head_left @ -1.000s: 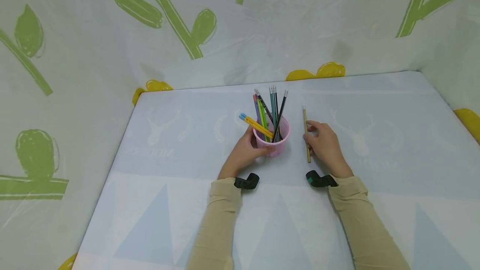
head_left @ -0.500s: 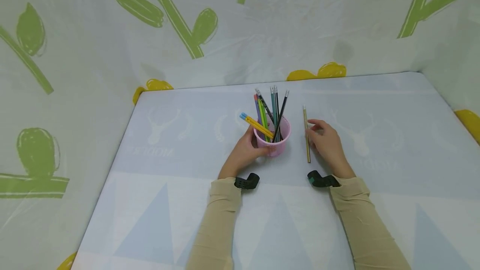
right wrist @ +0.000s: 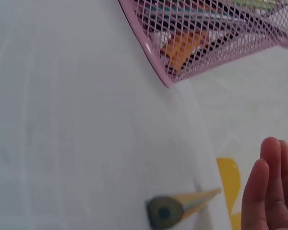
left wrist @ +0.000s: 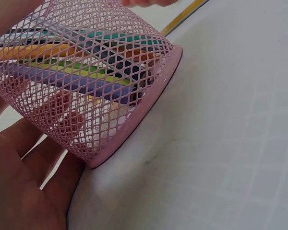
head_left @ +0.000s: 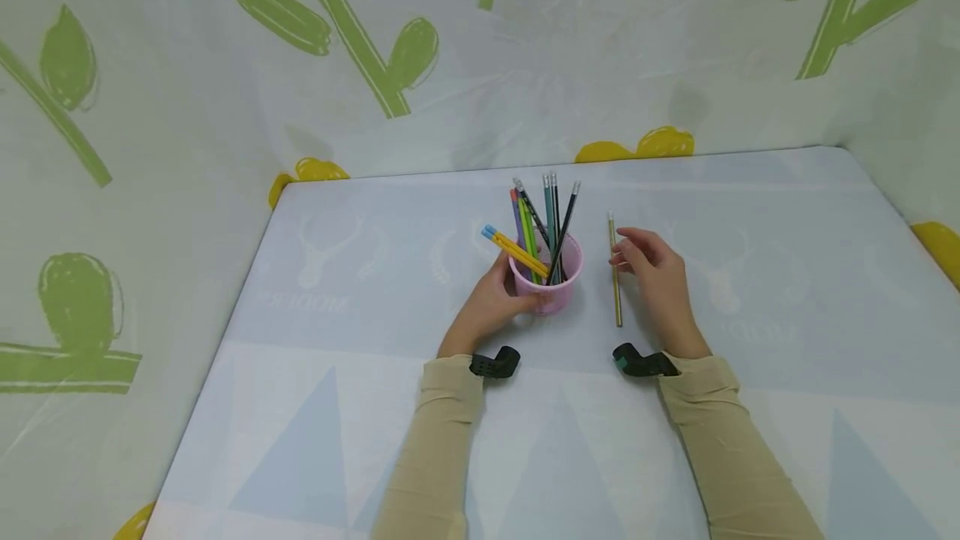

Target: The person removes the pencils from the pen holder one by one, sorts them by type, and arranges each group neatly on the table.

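Ahead of me on the worktop (head_left: 562, 457), the gold pencil (head_left: 617, 300) lies right of the pink mesh cup (head_left: 559, 298); faint lettering (head_left: 303, 302) may begin MODE. From the left wrist, my left hand (left wrist: 21, 179) grips the cup, likely stiff. From the right, my right hand (right wrist: 273, 196) holds nothing, fingers straight; the pencil should be light, apt to roll, best pinched mid-shaft.

on the surface of the bench (head_left: 555, 407), faint pale capitals are printed in two places. the left lettering (head_left: 303, 302) seems to begin "mode", its last letters too washed out to make out. the right lettering (head_left: 761, 330), fainter and blurred, looks like a similar word, but its letters cannot be told with certainty.
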